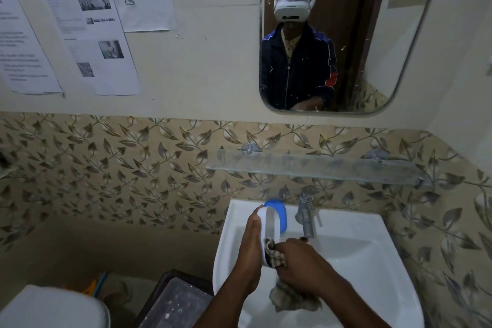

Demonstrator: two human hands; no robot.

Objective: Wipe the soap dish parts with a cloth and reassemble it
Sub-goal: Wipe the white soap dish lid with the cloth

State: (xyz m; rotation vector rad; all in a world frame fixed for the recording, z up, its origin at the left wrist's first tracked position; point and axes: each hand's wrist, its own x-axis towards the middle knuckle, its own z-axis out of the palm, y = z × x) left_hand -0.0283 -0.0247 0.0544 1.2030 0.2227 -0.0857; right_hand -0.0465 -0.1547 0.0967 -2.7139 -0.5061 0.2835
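Soap dish tray (pixel 269 231), white with a grey inner face, stands on edge over the white sink (pixel 372 261), gripped from the left by the left hand (pixel 251 245). Right hand (pixel 298 261) clutches a checked cloth (pixel 277 258) and presses it against the tray's lower end. Blue soap dish part (pixel 279 214) lies on the sink's back ledge, just beside the steel tap (pixel 306 217). Printed sheets (pixel 90 34) taped to the wall carry a QR code; their text is too blurred to read.
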